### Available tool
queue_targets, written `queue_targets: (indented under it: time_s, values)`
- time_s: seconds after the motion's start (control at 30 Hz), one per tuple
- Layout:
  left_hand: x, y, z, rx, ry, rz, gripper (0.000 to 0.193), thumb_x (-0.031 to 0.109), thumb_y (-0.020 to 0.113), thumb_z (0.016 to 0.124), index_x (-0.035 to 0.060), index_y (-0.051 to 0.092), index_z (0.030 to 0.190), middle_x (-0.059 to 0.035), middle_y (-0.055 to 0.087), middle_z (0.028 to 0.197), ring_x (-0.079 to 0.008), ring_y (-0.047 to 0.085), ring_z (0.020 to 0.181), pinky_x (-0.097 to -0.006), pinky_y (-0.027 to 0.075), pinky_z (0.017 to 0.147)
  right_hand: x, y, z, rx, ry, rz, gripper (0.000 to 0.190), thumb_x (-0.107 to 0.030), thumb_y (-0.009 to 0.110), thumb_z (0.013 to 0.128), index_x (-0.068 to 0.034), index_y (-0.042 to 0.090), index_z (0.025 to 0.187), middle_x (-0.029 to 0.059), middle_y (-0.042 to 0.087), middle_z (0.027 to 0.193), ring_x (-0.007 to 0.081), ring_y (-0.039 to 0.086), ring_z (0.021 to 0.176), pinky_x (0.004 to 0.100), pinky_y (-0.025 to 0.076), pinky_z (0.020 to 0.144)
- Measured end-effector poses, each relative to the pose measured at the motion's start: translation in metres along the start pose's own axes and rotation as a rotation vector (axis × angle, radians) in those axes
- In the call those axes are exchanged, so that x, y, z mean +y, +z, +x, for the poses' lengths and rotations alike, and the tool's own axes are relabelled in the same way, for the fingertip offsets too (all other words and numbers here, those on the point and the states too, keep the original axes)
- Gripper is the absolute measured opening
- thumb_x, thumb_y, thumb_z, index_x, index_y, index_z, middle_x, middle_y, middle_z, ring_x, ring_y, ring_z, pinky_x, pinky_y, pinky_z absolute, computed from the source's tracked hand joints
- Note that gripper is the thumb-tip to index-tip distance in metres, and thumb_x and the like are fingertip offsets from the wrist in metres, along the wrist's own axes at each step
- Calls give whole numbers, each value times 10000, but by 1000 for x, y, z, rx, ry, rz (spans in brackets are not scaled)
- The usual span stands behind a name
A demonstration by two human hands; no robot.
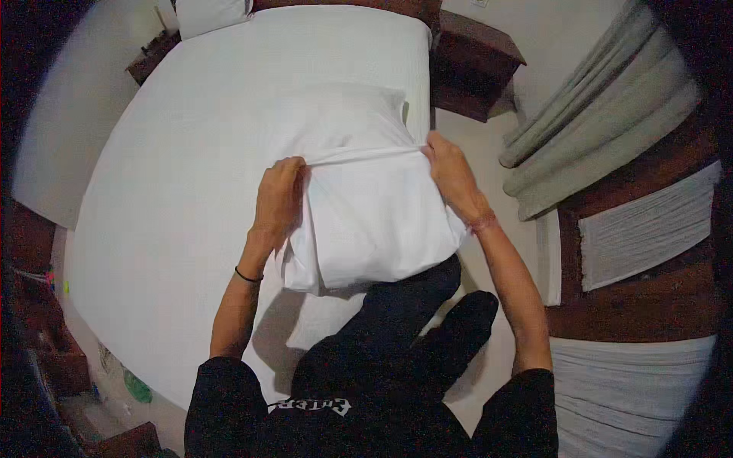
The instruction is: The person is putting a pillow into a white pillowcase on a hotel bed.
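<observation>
Between my hands a white pillowcase [378, 217] is stretched, its hem drawn into a taut line. A white pillow [349, 114] lies beyond that hem on the bed and appears to be partly inside the cloth. My left hand [279, 197] grips the hem's left end, its fingertips hidden in the fabric. At the right end, my right hand [452, 169] pinches the same hem near the mattress edge. The near part of the pillowcase hangs folded in front of my dark-clad knee. Under all this spreads the white bed sheet [183, 189].
Another white pillow [212, 14] rests at the far left of the bed. A dark wooden nightstand [472, 63] stands beyond the right corner. Grey-green curtains [607, 114] hang at the right, near white cloths [647, 229] on dark wood. Pale floor [487, 366] shows beside my legs.
</observation>
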State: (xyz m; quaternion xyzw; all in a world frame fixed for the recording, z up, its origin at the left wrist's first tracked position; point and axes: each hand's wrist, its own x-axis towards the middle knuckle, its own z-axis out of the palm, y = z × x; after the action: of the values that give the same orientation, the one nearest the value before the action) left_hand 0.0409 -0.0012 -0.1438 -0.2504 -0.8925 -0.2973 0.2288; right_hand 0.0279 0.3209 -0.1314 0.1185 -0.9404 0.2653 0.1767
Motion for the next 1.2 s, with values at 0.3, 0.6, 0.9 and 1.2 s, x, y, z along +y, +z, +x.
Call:
queue_targets:
  time_s: [0.3,0.6,0.9,1.2]
  values:
    - [-35,22,-6,189,-7,151,90,68,531,906,-1,519,964,-197,571,891,-405,570,805,-450,469,690,-6,47,18,225,-186,-123,182,-175,484,938,-9,499,1011,237,589,946,434,606,877,533,484,713]
    - [26,19,-95,-243,-349,-499,291,116,686,854,19,538,1085,-14,474,786,-83,484,745,-262,448,632,40,50,-103,-56,-68,334,203,-184,622,879,12,571,892,144,588,856,281,573,792,361,463,744]
    - [45,-4,-43,-247,-318,-685,258,-49,666,725,22,566,952,36,482,729,-93,483,688,-247,438,639,48,-19,-53,-522,3,332,280,-249,682,831,-33,622,999,97,652,916,193,600,866,321,479,817]
    - [78,-55,-23,-499,-270,-588,296,104,764,766,94,596,1010,100,356,662,-41,327,623,-207,286,555,25,-63,-57,-562,50,346,271,-258,680,822,-9,653,925,32,615,817,127,572,780,288,468,705]
